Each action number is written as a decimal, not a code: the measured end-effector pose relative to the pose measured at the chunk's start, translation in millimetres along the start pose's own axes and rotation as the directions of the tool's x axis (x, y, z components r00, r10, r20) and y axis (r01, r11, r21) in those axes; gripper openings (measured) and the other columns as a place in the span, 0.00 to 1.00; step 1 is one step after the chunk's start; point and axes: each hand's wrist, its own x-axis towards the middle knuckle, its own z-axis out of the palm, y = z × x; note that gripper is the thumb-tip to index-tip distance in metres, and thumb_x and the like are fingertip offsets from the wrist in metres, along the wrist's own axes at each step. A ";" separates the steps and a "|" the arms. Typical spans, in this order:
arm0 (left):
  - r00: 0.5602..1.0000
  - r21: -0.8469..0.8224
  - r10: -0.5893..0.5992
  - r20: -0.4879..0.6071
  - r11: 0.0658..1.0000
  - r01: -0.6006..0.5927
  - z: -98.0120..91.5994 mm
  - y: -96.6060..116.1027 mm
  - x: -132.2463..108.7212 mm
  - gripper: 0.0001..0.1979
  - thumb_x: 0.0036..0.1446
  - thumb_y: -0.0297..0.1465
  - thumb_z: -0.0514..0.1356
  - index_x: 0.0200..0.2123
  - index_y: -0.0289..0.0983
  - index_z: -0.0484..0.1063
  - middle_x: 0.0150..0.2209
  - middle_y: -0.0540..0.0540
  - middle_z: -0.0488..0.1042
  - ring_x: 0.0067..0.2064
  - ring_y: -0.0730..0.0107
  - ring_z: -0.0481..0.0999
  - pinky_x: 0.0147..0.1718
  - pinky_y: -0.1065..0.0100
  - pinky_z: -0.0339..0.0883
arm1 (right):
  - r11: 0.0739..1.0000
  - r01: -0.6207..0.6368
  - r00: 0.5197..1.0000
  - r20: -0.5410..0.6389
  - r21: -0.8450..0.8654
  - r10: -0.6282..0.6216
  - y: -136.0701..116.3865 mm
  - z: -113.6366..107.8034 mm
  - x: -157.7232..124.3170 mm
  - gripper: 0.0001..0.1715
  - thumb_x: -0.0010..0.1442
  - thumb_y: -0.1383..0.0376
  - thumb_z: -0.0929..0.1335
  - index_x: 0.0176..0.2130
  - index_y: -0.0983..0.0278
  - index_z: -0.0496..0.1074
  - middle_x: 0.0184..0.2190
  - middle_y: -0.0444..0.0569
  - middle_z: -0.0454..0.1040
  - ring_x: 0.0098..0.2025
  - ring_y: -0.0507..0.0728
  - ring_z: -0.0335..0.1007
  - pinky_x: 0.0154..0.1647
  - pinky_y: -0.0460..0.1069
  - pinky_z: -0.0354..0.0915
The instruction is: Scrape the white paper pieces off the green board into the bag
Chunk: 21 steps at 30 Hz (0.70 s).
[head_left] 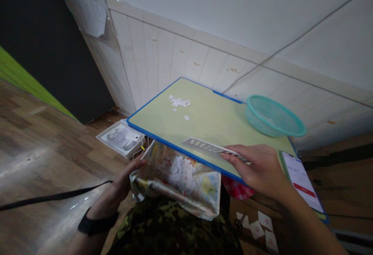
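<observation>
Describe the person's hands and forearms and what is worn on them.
The left hand and the right hand are ungloved, with no sleeves in view. A wide black band sits at the left wrist; the right wrist shows none.

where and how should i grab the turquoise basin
Probably pinch the near rim of the basin, coming from the person's side: its sides flare upward to a wide open mouth, and the wall stands close behind it.
</observation>
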 end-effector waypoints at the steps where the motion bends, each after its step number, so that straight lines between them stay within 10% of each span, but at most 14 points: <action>1: 1.000 0.000 -0.004 0.002 1.000 0.004 -0.4 0.0 -0.3 0.15 0.50 0.35 0.66 0.41 0.37 0.83 0.24 0.47 0.84 0.26 0.57 0.82 0.35 0.62 0.75 | 1.000 -0.002 1.000 -0.024 -0.022 0.001 1.1 1.2 1.7 0.09 0.64 0.64 0.66 0.37 0.58 0.78 0.33 0.44 0.83 0.30 0.54 0.79 0.28 0.46 0.66; 12: 0.998 0.058 -0.040 0.039 0.998 0.038 -7.4 0.2 -4.8 0.10 0.52 0.38 0.65 0.28 0.38 0.82 0.25 0.46 0.84 0.27 0.59 0.82 0.32 0.65 0.75 | 0.987 -0.063 0.972 -0.233 -0.147 0.027 35.4 45.4 40.0 0.11 0.64 0.65 0.66 0.41 0.61 0.79 0.36 0.47 0.83 0.31 0.54 0.79 0.31 0.45 0.66; 21: 0.999 0.038 -0.005 0.045 0.999 0.003 -12.7 -0.4 -0.5 0.09 0.54 0.36 0.64 0.31 0.37 0.82 0.29 0.47 0.86 0.29 0.62 0.83 0.35 0.67 0.75 | 0.981 -0.039 0.999 -0.045 -0.193 0.031 41.5 60.6 43.6 0.15 0.64 0.68 0.64 0.46 0.62 0.79 0.37 0.49 0.83 0.35 0.57 0.81 0.35 0.48 0.68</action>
